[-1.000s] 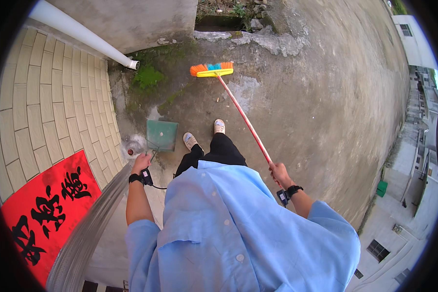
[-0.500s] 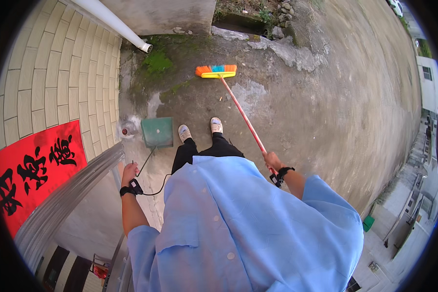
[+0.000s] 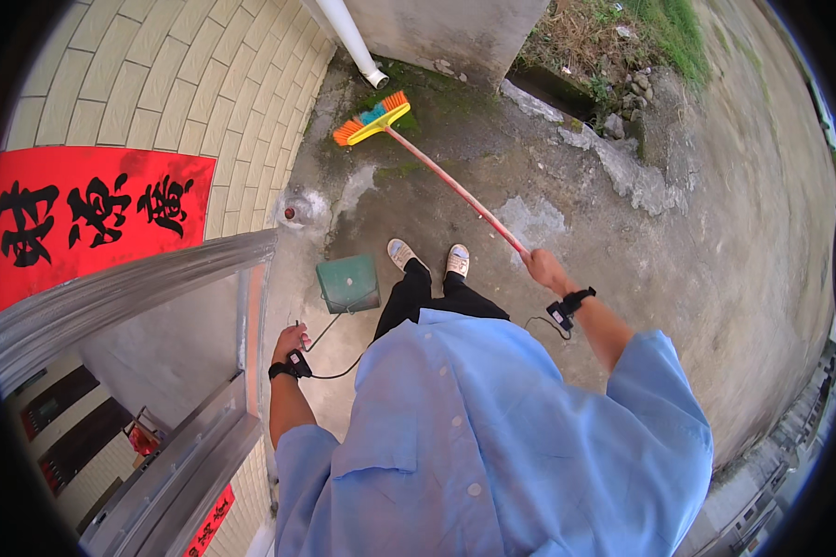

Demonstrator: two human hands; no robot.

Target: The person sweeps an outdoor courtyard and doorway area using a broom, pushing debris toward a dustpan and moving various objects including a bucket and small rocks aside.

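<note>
My right hand (image 3: 546,269) is wrapped round the upper end of a broom (image 3: 450,182) with a red-and-white stick. Its yellow head carries orange and blue bristles and lies on the concrete, tilted, close to the tiled wall's corner. At my left, my left hand (image 3: 291,340) is closed on the thin handle of a green dustpan (image 3: 348,283), which is beside my feet. A black strap with a small device is on each wrist; a cable trails from each one.
A white drainpipe (image 3: 353,42) comes down at the wall corner. On the left are a tiled wall (image 3: 176,70), a red banner (image 3: 93,218) and a metal door frame (image 3: 139,278). A capped pipe stub (image 3: 290,213) juts from the floor. Stones (image 3: 636,97) and a ditch lie far right.
The broom head has moved left toward the wall corner and turned to a slant. My view has swung left, and the dustpan remains by my feet in my left hand.
</note>
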